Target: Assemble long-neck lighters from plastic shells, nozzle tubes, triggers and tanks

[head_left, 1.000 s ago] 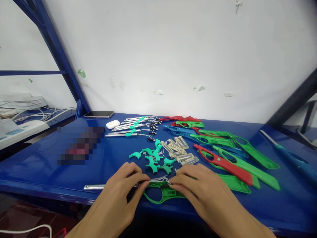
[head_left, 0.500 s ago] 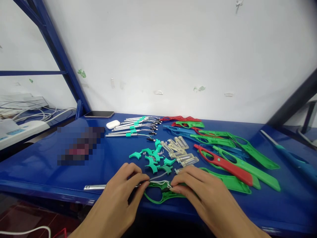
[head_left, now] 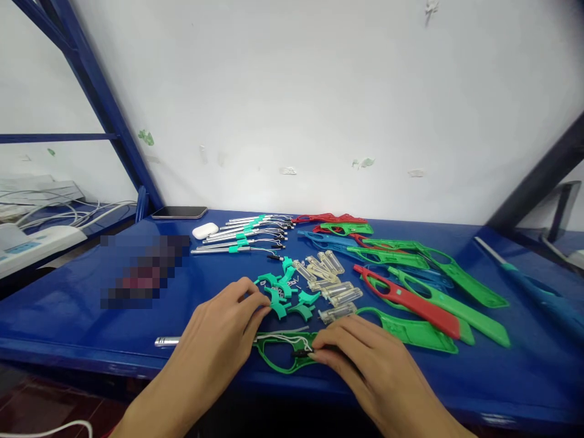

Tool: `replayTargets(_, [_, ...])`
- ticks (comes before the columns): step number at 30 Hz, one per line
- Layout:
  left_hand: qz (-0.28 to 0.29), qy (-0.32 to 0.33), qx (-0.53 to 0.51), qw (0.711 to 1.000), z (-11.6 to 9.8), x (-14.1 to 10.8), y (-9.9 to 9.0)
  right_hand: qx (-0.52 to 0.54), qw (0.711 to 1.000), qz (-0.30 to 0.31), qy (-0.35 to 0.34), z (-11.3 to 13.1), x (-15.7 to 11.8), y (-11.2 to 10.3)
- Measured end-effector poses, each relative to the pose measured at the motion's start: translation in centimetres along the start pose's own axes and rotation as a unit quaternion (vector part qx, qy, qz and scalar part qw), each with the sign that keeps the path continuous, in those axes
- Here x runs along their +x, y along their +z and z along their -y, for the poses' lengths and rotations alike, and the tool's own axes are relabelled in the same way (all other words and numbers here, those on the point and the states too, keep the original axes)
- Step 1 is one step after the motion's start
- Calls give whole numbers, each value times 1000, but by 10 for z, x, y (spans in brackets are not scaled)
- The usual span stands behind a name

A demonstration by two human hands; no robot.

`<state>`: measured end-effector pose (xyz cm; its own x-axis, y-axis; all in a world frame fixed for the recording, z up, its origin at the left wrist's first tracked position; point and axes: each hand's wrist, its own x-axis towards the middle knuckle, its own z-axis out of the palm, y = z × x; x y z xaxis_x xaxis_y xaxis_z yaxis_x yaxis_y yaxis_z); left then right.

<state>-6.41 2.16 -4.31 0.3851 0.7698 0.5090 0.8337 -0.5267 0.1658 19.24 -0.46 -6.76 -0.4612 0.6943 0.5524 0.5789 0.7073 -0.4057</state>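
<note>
My left hand [head_left: 223, 319] has its thumb and fingertips closed beside the teal trigger pieces [head_left: 278, 295]; what is between them, if anything, is hidden. Below my left hand lies a green lighter half-shell [head_left: 278, 365] with an oval loop. A silver metal tube [head_left: 166, 342] sticks out to the left of my left wrist. White wires [head_left: 285, 336] run over the shell to a small black igniter part [head_left: 300, 353]. My right hand [head_left: 376, 359] pinches that black part at the shell. Clear fuel tanks [head_left: 340, 295] lie just beyond my right hand.
Several metal tubes with wires [head_left: 246, 234] lie at the back, near a white case [head_left: 205, 231] and a phone [head_left: 179, 212]. Red, green and blue lighter shells [head_left: 410, 301] spread to the right. A blue lighter [head_left: 538, 298] lies at the right edge.
My left hand has left the wires and shell and moved up to the teal pieces, covering the leftmost one. My right hand stays at the black part. The view has shifted slightly.
</note>
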Motion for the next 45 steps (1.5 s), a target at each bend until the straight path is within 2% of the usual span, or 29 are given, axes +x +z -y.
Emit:
replayTargets(5, [-68,3,-48,997,-6,-13,-17,-6,1000,-6,-4,0,-1,1])
replayTargets(9, [-22,45,-48,998,-16,-27,-24,-9,1000,-3,-6,1,-1,1])
replayTargets(14, [2,76,-20,997,-23,-29,-18,-15,1000,-7,-9,1,-1,0])
replayTargets(17, [11,73,-33,997,-24,-28,-17,-15,1000,-7,-13,1,-1,0])
replayTargets(30, [19,99,-23,995,-27,-29,-14,4,1000,-10,-12,3,1,-1])
replayTargets(36, [45,110,-14,993,-30,-28,-13,18,1000,-4,-11,4,1,-1])
replayTargets(45, [13,94,-44,994,-31,-28,-7,15,999,-24,-36,4,1,-3])
